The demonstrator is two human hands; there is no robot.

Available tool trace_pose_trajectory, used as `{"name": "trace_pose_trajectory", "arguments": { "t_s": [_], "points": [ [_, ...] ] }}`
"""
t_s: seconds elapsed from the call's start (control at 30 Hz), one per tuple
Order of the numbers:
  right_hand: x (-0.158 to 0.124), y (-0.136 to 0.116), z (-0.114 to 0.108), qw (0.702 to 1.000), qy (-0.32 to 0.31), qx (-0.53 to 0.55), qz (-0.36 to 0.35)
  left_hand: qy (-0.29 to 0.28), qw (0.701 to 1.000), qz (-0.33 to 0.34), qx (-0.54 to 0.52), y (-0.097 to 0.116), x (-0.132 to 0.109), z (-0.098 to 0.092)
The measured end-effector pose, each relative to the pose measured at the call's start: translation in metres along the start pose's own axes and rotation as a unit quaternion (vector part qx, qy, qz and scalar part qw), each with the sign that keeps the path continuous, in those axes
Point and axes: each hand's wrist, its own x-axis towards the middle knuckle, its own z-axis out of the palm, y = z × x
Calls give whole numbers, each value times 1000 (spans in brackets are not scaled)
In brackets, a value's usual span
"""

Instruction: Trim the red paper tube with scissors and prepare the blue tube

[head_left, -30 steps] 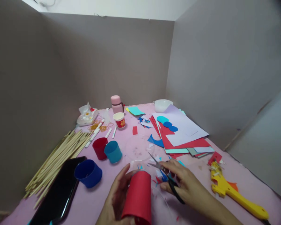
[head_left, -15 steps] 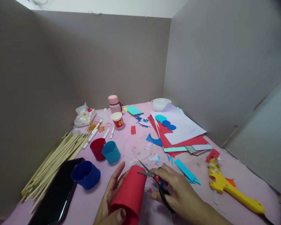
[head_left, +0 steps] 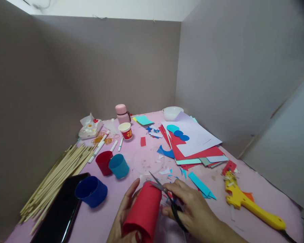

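Note:
My left hand point(head_left: 125, 216) is wrapped round a rolled red paper tube point(head_left: 143, 213) at the bottom middle of the pink table point(head_left: 255, 189). To its right, my right hand point(head_left: 192, 209) grips black-handled scissors point(head_left: 164, 197). Their blades are slightly apart and point at the tube's far rim. Small paper scraps point(head_left: 172, 173) lie just beyond the blades.
Dark blue point(head_left: 91, 191), red point(head_left: 103, 162) and teal point(head_left: 118, 165) paper rings stand to the left, beside a black phone point(head_left: 59, 216) and a heap of wooden sticks point(head_left: 60, 172). A stack of coloured paper sheets point(head_left: 195, 145) and a yellow glue gun point(head_left: 250, 206) lie right. Grey walls enclose the table.
The scissors have come left from the scraps to the tube's far rim. The tube has tilted a little in my left hand. The view has drifted slightly.

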Motion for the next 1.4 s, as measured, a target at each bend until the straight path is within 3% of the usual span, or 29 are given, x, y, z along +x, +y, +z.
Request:
{"name": "trace_pose_trajectory", "arguments": {
  "t_s": [0.27, 0.53, 0.7, 0.93, 1.13, 1.4],
  "points": [
    [0, 4, 1, 1000, 8, -21, -4, 7, 998, -12, 58, 1, 1, -4],
    [1, 9, -6, 1000, 15, 9, -5, 8, 993, 18, 113, 3, -5, -6],
    [0, 4, -13, 999, -33, -39, -2, -24, 991, 40, 127, 0, -10, -8],
    [-1, 4, -10, 996, -44, -77, -3, -98, 974, 95, 182, -18, 0, -34],
    [-2, 5, -9, 995, -47, -86, 1, -55, 980, 69, 180, -14, -4, -28],
    [1, 6, -10, 995, -48, -90, -13, -49, 981, 62, 175, -12, -8, -21]
  ]
}}
